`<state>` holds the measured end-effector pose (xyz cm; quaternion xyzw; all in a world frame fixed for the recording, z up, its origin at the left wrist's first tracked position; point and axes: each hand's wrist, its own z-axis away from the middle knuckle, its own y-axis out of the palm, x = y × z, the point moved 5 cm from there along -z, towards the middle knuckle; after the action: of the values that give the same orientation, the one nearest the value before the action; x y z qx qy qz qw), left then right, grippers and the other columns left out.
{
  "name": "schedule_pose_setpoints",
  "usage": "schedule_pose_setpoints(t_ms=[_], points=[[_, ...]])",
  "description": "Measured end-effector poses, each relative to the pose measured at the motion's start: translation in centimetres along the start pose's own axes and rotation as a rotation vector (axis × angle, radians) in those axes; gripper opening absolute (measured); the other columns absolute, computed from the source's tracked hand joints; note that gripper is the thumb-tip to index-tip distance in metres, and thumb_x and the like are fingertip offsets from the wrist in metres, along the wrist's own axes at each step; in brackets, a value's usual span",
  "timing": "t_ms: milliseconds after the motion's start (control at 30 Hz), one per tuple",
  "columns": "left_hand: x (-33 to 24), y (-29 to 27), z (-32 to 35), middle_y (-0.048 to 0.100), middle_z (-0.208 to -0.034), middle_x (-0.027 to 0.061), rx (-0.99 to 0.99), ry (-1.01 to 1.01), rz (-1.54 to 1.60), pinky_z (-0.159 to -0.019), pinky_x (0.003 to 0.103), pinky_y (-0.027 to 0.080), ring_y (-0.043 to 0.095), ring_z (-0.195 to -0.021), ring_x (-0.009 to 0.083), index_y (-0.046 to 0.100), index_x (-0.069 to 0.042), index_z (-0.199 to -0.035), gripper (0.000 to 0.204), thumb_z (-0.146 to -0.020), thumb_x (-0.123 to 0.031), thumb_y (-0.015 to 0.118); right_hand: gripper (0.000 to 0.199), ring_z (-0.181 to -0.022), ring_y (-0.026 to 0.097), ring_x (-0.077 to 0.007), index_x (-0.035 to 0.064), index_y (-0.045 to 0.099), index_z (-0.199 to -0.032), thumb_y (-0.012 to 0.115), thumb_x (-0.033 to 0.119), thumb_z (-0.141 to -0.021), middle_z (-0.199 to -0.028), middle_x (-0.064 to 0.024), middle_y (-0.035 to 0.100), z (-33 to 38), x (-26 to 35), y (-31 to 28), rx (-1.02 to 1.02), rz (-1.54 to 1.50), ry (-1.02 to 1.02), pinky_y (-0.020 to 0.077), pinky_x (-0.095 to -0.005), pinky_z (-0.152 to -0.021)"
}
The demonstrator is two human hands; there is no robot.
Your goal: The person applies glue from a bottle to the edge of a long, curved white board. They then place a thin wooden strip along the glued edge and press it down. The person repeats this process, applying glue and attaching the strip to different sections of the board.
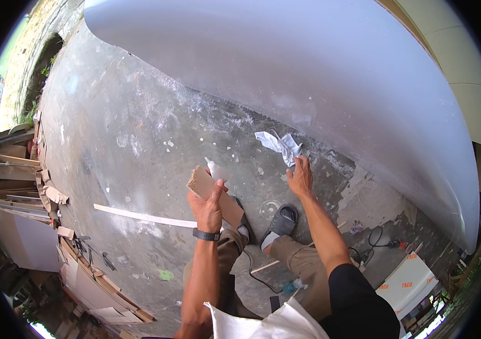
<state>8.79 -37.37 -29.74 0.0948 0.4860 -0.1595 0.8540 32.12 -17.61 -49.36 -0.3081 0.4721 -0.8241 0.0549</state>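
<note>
My left hand (206,206) is closed around a narrow piece of tan board (231,211) with a rough, crumbly end. The same hand also grips a white squeeze bottle (218,170), its pointed nozzle tilted up and to the left. Over to the right, my right hand (301,178) pinches the lower end of a crumpled white cloth (279,145) between its fingertips. The cloth hangs out ahead of the fingers, near the lower edge of a large, smooth, pale grey panel (285,62).
A long white strip (138,216) lies on the stained concrete floor (110,130). Stacked boards and offcuts (14,186) line the left side, with pliers (108,261) nearby. A black cord (260,278) runs by my feet. At lower right lies a printed white sheet (407,288).
</note>
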Motion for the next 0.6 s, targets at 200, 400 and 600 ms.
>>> schedule_pose_setpoints(t_ms=[200, 400, 600], points=[[1.8, 3.9, -8.5, 0.07, -0.104, 0.0117, -0.104, 0.189, 0.099, -0.074, 0.033, 0.057, 0.07, -0.089, 0.0193, 0.057, 0.002, -0.129, 0.041, -0.094, -0.008, 0.077, 0.037, -0.115, 0.059, -0.0367, 0.0048, 0.063, -0.12, 0.074, 0.017, -0.086, -0.12, -0.0157, 0.06, -6.2, -5.6, 7.0, -0.084, 0.278, -0.149, 0.0476, -0.0487, -0.098], [-2.3, 5.1, -13.5, 0.069, -0.106, 0.0143, -0.227, 0.363, 0.229, -0.077, 0.036, 0.058, 0.07, -0.089, 0.0215, 0.053, 0.005, -0.136, 0.046, -0.095, -0.006, 0.072, 0.017, -0.107, 0.06, -0.0342, 0.0053, 0.069, -0.094, 0.069, 0.015, -0.08, -0.107, -0.0096, 0.065, 5.2, -15.4, 5.4, -0.454, 0.124, 0.23, 0.0472, -0.0512, -0.092], [-4.4, 5.7, -17.8, 0.071, -0.101, 0.0162, -0.222, 0.374, 0.411, -0.076, 0.036, 0.058, 0.069, -0.087, 0.0229, 0.053, 0.006, -0.138, 0.046, -0.097, -0.004, 0.069, 0.052, -0.144, 0.043, -0.0355, 0.0019, 0.06, -0.139, 0.054, 0.034, -0.1, -0.156, -0.0153, 0.049, 2.7, -24.1, 0.5, -0.65, 0.304, 0.604, 0.0316, -0.0501, -0.119]])
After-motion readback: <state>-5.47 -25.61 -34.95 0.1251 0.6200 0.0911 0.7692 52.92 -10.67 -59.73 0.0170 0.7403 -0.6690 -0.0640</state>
